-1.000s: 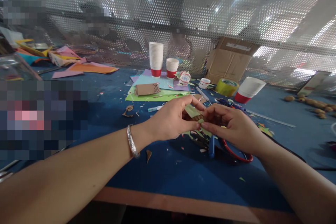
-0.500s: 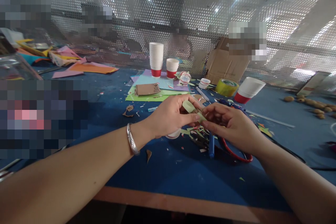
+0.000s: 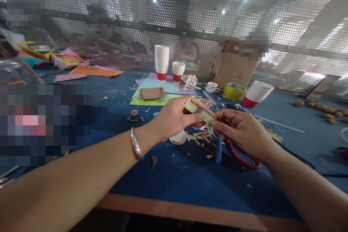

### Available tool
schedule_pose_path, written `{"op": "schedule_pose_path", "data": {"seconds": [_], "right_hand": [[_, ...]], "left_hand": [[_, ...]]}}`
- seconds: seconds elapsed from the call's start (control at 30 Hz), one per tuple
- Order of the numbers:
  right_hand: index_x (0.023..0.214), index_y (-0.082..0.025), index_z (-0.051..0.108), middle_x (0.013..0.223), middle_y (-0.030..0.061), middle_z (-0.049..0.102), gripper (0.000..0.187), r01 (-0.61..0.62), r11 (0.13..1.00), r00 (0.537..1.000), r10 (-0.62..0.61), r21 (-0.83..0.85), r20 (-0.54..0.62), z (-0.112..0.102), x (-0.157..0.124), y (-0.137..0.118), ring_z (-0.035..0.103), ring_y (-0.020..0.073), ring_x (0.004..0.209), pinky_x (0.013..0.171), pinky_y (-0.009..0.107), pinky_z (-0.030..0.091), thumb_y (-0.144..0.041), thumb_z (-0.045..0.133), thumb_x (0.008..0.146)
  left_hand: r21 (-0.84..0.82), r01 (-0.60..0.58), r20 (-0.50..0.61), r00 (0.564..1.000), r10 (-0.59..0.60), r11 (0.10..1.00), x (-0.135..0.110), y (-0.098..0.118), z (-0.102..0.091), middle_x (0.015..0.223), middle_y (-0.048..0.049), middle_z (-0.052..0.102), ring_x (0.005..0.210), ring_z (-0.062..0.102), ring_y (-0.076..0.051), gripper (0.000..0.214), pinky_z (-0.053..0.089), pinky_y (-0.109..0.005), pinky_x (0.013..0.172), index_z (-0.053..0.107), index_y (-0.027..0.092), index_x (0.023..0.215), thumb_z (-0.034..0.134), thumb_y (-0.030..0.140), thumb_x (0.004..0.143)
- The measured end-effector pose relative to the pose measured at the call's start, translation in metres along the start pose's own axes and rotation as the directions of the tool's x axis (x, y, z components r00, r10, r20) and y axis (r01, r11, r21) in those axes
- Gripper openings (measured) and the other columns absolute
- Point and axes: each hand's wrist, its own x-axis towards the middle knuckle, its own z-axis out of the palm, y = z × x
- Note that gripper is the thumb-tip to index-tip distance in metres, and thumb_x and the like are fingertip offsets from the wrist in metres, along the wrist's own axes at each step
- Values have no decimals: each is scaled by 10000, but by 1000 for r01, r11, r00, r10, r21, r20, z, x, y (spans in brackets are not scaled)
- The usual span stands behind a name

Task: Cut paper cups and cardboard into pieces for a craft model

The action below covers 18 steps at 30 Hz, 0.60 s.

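Observation:
My left hand and my right hand meet above the blue table, both pinching a small light green paper strip. The left thumb and fingers close on its left part, and the right fingertips grip its right end. Under the hands lie paper scraps, a blue pen, red-handled scissors and a small white cup piece. A silver bangle circles my left wrist.
Behind stand a stack of white-and-red paper cups, a single cup, coloured paper sheets with a brown card piece, a yellow tape roll, a tipped cup stack, a cardboard box and a perforated screen.
Both hands have lifted slightly with the green strip, uncovering the white cup piece beneath the left hand. The strip now shows more between the fingers.

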Motion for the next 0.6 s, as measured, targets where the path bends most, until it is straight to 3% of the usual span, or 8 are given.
{"op": "schedule_pose_path", "data": {"seconds": [0.3, 0.6], "right_hand": [[825, -201, 653, 661, -36, 627, 194, 3, 999, 1000, -3, -38, 13, -1, 1, 2, 522, 76, 520, 483, 195, 413, -373, 678, 913], [810, -198, 644, 659, -32, 625, 210, 3, 997, 1000, -1, -82, 18, -1, 0, 1, 525, 83, 520, 494, 207, 428, -379, 662, 914]], "left_hand": [[11, -7, -5, 1000, 7, 1000, 0, -3, -1, 736, 7, 717, 691, 700, -124, 184, 594, -288, 722, 653, 158, 858, 811, 208, 779], [-15, 19, 1, 1000, -19, 1000, 0, -2, 0, 712, 13, 728, 644, 688, -93, 150, 553, -204, 638, 658, 147, 852, 793, 144, 786]]}}
